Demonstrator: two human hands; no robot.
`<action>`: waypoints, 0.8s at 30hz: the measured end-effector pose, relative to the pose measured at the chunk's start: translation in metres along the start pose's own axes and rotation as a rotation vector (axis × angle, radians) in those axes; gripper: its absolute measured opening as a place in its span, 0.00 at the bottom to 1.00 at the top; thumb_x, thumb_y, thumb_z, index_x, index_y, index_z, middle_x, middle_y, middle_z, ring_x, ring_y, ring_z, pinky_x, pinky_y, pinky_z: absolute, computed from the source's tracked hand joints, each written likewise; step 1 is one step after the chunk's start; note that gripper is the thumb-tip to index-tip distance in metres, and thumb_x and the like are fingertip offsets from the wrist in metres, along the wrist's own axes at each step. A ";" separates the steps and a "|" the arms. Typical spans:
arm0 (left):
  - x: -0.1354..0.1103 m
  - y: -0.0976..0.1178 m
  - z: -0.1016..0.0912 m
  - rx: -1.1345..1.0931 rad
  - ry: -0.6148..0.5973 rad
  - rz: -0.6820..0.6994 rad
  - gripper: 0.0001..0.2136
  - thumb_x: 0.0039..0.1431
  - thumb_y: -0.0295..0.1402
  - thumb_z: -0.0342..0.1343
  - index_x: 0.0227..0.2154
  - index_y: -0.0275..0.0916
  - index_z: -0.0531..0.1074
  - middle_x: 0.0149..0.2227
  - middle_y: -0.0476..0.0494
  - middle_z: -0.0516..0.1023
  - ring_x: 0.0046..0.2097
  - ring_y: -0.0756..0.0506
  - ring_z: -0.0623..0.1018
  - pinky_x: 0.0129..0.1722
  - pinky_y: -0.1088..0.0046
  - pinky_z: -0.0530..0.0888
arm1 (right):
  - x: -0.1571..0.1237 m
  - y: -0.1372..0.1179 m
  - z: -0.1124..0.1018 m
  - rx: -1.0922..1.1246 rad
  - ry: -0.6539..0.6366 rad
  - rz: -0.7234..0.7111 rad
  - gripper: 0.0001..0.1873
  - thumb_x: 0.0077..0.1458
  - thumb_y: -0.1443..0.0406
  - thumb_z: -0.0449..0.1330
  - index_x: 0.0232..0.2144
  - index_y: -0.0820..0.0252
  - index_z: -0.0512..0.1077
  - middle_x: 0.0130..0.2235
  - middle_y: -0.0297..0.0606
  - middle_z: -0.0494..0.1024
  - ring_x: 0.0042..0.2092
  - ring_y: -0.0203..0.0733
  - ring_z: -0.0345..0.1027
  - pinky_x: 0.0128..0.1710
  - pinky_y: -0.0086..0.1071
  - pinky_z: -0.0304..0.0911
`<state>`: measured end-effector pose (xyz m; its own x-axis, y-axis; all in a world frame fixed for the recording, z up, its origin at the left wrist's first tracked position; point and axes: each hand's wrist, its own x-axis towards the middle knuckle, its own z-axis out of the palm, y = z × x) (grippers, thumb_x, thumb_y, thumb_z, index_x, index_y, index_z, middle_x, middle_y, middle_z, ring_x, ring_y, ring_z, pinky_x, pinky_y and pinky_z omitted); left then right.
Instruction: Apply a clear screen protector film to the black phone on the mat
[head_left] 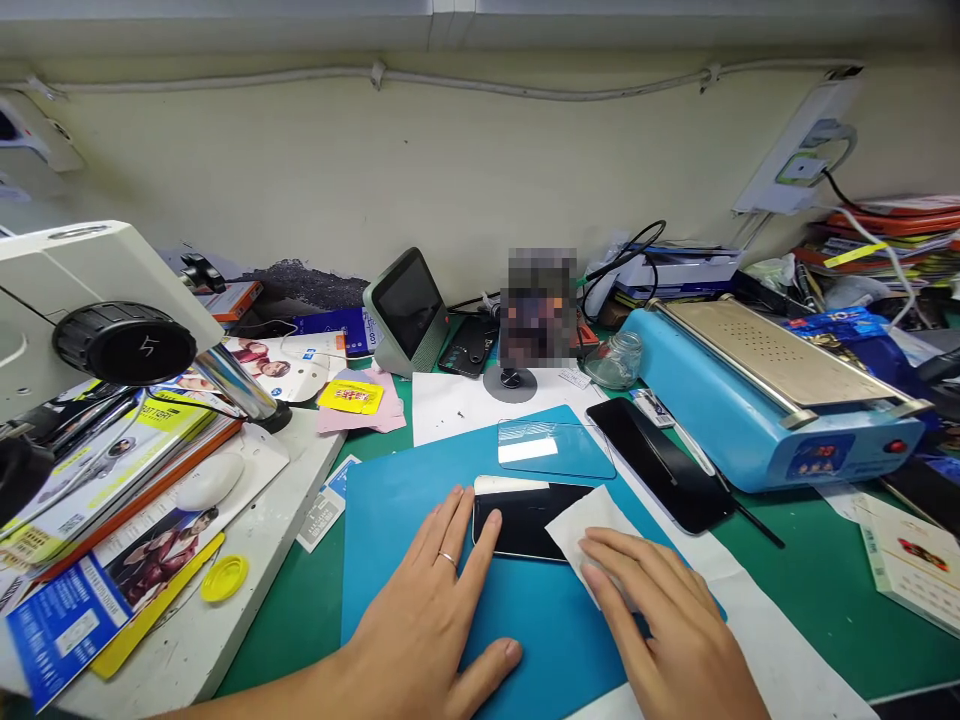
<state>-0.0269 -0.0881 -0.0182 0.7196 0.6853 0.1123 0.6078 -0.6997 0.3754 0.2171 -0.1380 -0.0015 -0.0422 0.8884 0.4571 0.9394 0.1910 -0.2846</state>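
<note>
A smartphone (525, 515) lies face up on a blue mat (405, 490), its dark screen reflecting light along the top edge. My left hand (439, 590) rests at its left end with fingers stretched out, the index fingertip on the glass and the thumb spread on the mat. In my right hand (660, 620) is a white wipe (589, 525), pressed by the fingers over the phone's right end, which it hides. Just behind the phone lies a clear glass screen protector (555, 447) with rounded corners. A second black phone (660, 465) lies to the right, at an angle.
A blue heating machine (750, 400) with a metal plate stands at the right. A glass jar (619, 360) and a small display device (409, 310) stand at the back. On the left are a microscope (120, 320), booklets and a yellow cap (224, 578).
</note>
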 end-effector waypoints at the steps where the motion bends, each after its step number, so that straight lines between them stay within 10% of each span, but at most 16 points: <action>1: 0.000 0.000 0.000 -0.009 0.000 0.000 0.44 0.69 0.50 0.54 0.73 0.42 0.30 0.74 0.33 0.34 0.72 0.25 0.44 0.64 0.39 0.61 | -0.002 0.000 0.002 -0.018 0.005 -0.013 0.16 0.68 0.56 0.52 0.50 0.52 0.75 0.49 0.37 0.82 0.51 0.46 0.76 0.47 0.39 0.71; 11: 0.001 0.000 -0.005 -0.043 -0.021 -0.008 0.44 0.68 0.48 0.55 0.73 0.42 0.31 0.74 0.32 0.33 0.72 0.25 0.43 0.65 0.36 0.59 | -0.010 -0.003 0.021 -0.208 -0.218 -0.132 0.48 0.66 0.46 0.50 0.73 0.66 0.32 0.71 0.52 0.51 0.68 0.61 0.55 0.58 0.54 0.68; 24: -0.001 0.004 -0.006 -0.012 -0.024 -0.041 0.43 0.70 0.49 0.53 0.73 0.39 0.30 0.74 0.31 0.34 0.73 0.28 0.42 0.66 0.41 0.59 | 0.007 0.001 0.024 -0.169 -0.323 -0.038 0.46 0.66 0.45 0.46 0.72 0.65 0.34 0.72 0.50 0.46 0.70 0.61 0.47 0.63 0.56 0.61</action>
<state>-0.0267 -0.0902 -0.0115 0.7021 0.7081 0.0744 0.6331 -0.6687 0.3900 0.2098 -0.1214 -0.0185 -0.1576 0.9732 0.1676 0.9770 0.1784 -0.1170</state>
